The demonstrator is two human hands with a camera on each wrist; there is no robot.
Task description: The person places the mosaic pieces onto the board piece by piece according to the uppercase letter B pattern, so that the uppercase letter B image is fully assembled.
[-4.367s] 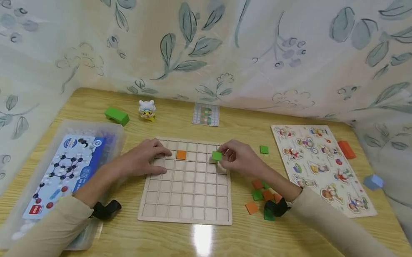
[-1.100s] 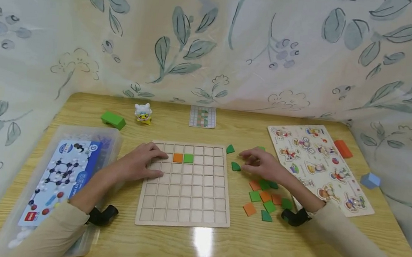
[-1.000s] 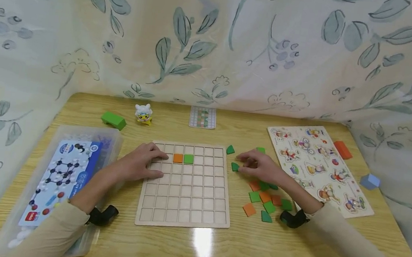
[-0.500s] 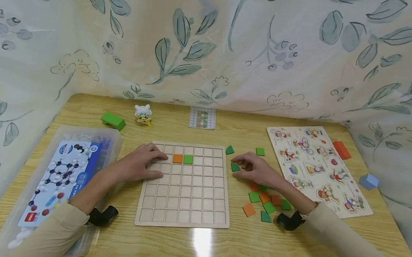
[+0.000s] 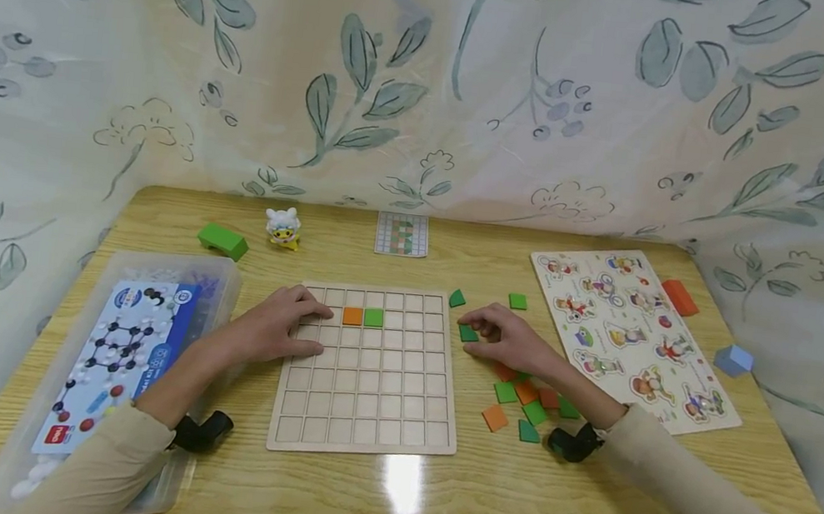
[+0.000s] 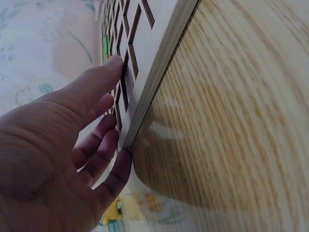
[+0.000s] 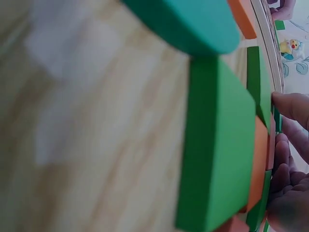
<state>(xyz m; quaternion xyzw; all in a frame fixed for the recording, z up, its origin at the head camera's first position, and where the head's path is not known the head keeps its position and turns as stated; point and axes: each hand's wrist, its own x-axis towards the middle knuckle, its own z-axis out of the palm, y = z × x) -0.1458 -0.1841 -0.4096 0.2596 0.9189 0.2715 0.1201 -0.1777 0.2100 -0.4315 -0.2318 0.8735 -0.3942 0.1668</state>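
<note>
My left hand (image 5: pixel 271 324) rests on the left side of the gridded wooden board (image 5: pixel 366 405), fingers relaxed. In the left wrist view, its fingertips touch the board's edge (image 6: pixel 159 63). An orange square tile (image 5: pixel 352 316) and a light green square tile (image 5: pixel 373 317) sit side by side in the board's second row from the back. Just right of the board, my right hand (image 5: pixel 512 339) pinches a dark green rounded-corner tile (image 5: pixel 468 333) between thumb and index finger, low over the table. Another such dark green tile (image 5: pixel 457 298) lies slightly behind it.
Several loose orange and green tiles (image 5: pixel 535 411) lie under and in front of my right wrist. A peg puzzle board (image 5: pixel 600 335) is at right, a plastic box (image 5: pixel 214 303) at left. At the back are a pattern card (image 5: pixel 403 234), a toy figure (image 5: pixel 283 227) and a green block (image 5: pixel 223 241).
The light green square tile has gone from my right hand into the board beside the orange one. My right hand has moved right and now pinches the dark green tile. The left hand stays put.
</note>
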